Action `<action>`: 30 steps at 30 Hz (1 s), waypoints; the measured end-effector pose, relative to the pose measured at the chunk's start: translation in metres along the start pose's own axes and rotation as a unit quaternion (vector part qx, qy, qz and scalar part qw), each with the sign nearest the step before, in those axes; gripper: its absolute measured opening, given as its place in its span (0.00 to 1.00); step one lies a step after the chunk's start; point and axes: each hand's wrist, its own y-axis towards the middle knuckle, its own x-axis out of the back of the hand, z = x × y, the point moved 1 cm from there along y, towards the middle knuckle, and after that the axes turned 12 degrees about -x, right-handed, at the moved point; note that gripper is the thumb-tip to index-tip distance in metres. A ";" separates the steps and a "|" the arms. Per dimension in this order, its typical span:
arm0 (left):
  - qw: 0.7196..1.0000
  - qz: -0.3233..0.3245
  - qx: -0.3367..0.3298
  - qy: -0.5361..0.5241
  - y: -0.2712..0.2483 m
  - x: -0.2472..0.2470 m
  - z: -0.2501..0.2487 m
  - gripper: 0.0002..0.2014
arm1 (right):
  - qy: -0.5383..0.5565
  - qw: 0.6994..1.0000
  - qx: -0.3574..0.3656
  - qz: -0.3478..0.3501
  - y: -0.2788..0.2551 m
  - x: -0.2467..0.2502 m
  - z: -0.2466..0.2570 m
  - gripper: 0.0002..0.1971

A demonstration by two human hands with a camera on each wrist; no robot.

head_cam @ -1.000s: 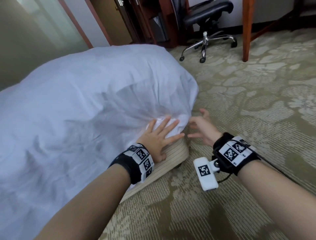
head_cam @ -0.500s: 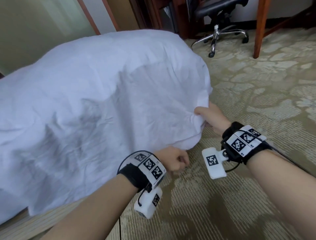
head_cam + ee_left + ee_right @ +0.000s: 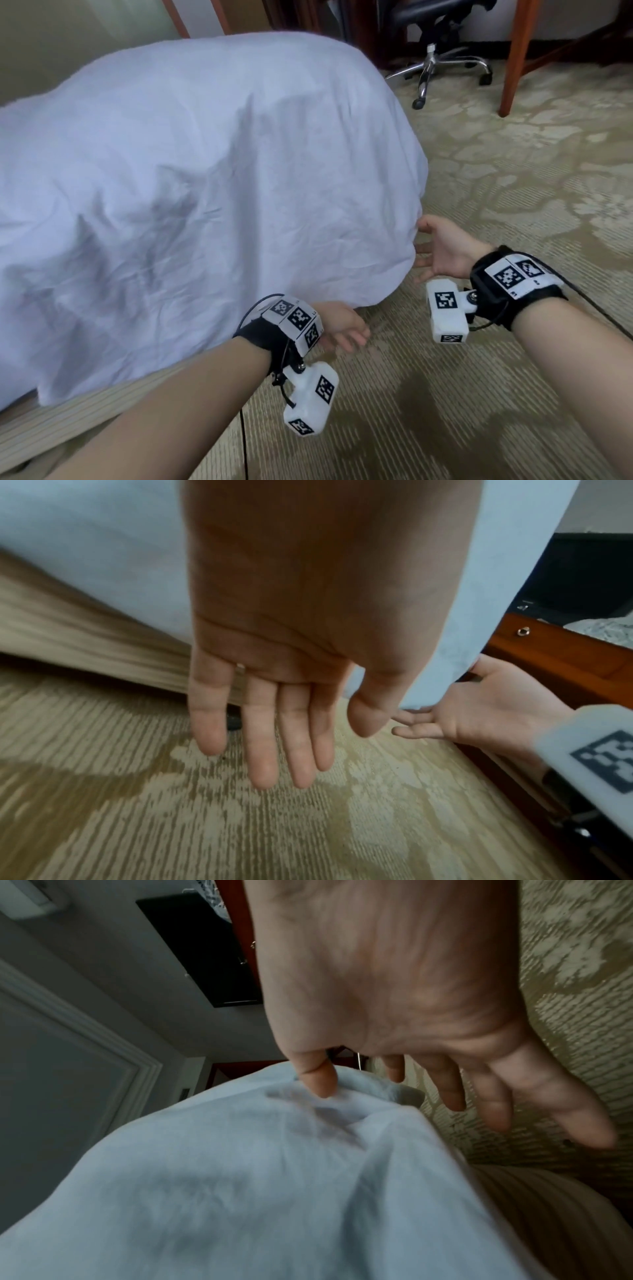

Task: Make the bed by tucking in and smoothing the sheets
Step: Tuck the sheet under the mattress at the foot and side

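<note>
A white sheet (image 3: 205,178) drapes over the bed corner and hangs loose down to the beige striped bed base (image 3: 68,421). My left hand (image 3: 342,329) is below the sheet's lower hem, just above the carpet, with straight fingers (image 3: 267,737) that hold nothing. My right hand (image 3: 435,246) is at the sheet's corner, palm turned toward the cloth and fingers spread. In the right wrist view its thumb (image 3: 318,1077) touches the sheet (image 3: 240,1177) while the other fingers stay off the fabric.
Patterned beige carpet (image 3: 479,394) covers the floor to the right of the bed. A black office chair with a chrome base (image 3: 431,65) stands behind the bed corner, with a wooden table leg (image 3: 513,58) beside it. Dark wooden furniture (image 3: 565,656) is nearby.
Both hands have let go: the left fist has opened below the hem, and the right hand no longer grips the sheet's corner. The sheet now hangs down over the corner.
</note>
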 end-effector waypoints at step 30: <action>0.738 -0.270 -0.254 -0.563 -0.019 0.015 -0.058 0.20 | -0.095 0.981 0.000 0.169 -0.033 -0.055 0.012 0.11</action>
